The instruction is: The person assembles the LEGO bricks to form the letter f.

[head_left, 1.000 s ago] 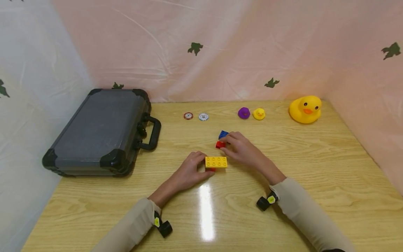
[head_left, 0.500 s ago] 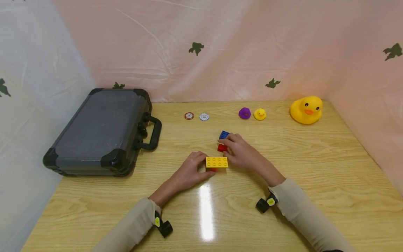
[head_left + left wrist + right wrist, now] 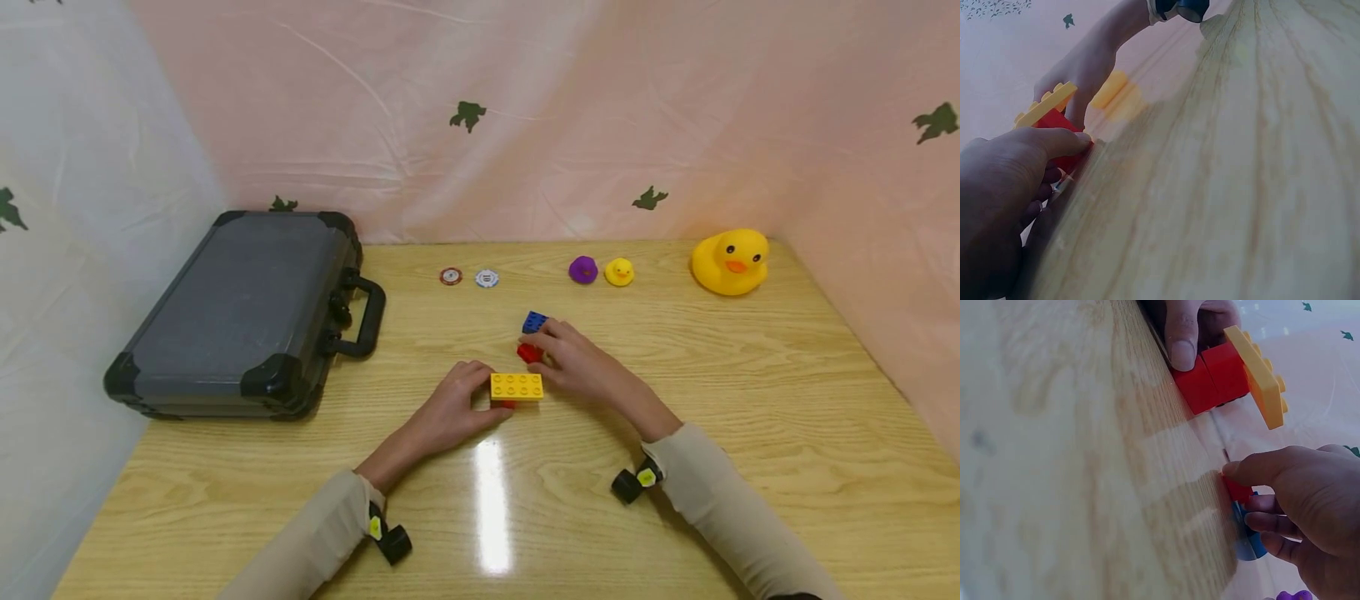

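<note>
My left hand [image 3: 450, 408] grips the stacked red bricks [image 3: 1213, 378], thumb against the lower one in the right wrist view. On top of that stack sits a yellow studded brick [image 3: 516, 387], overhanging to the right. Thumb and fingers of my right hand [image 3: 585, 360] pinch a small red brick [image 3: 528, 353] at the table surface, a short way behind the stack. Just beyond it lies a blue studded brick [image 3: 534, 322], partly covered by the right fingers. In the left wrist view, the left hand and stack block the small red brick.
A grey case [image 3: 225, 308] with a black handle [image 3: 367, 318] lies on the left. Along the back of the wooden table [image 3: 675, 333] are a red chip [image 3: 451, 276], a white chip [image 3: 487, 278], a purple duck [image 3: 582, 270], a small yellow duck [image 3: 619, 272] and a large one [image 3: 730, 262].
The right hand has drawn the small red brick slightly toward the front, away from the blue brick, and turned it. The left hand keeps its place on the stack.
</note>
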`<state>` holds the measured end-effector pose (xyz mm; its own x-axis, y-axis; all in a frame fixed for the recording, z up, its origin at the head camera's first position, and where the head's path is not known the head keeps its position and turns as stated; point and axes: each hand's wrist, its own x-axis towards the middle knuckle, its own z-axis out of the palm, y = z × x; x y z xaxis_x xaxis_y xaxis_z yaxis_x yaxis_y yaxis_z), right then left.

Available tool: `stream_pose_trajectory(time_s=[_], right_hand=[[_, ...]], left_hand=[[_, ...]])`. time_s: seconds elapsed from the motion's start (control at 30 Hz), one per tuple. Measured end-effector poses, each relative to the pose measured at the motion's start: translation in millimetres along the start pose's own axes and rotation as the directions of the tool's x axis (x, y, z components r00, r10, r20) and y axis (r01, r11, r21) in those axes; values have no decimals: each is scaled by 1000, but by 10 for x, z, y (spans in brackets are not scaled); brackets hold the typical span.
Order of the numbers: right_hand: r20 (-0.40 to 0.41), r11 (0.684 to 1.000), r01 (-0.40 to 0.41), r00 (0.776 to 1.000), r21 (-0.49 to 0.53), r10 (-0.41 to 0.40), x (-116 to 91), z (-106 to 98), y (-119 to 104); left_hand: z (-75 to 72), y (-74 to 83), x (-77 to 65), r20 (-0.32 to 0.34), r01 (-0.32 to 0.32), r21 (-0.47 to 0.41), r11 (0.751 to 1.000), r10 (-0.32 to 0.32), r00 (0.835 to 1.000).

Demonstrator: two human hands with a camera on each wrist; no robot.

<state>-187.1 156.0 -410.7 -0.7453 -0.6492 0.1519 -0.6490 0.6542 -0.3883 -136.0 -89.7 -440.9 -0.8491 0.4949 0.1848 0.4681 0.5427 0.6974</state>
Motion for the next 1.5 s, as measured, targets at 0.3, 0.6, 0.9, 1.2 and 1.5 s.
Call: stream_pose_trajectory(time_s=[0.3,0.6,0.9,1.2,1.5], right_hand=[[-35,1000,-21,999,-6,21,11,-28,-14],[-138,987,21,990,157,1,-44,-102,-30],[-262,961,189,956,204,-133,-115,-126,-73],[-301,941,270,932,204,-202,-162,-124,-222],[-270,945,280,935,167,-229,-162,-70,-309]], left_hand=[[-2,15,0,8,18,-11,1000,-18,1000],[1,1,5,13,20,-11,1000,-19,1000],[5,-10,6,5,4,-5,1000,-4,1000],[6,-17,0,-5,-10,-10,1000,10,1000],[3,-9,-2,-6,-22,-15,1000,22,1000]])
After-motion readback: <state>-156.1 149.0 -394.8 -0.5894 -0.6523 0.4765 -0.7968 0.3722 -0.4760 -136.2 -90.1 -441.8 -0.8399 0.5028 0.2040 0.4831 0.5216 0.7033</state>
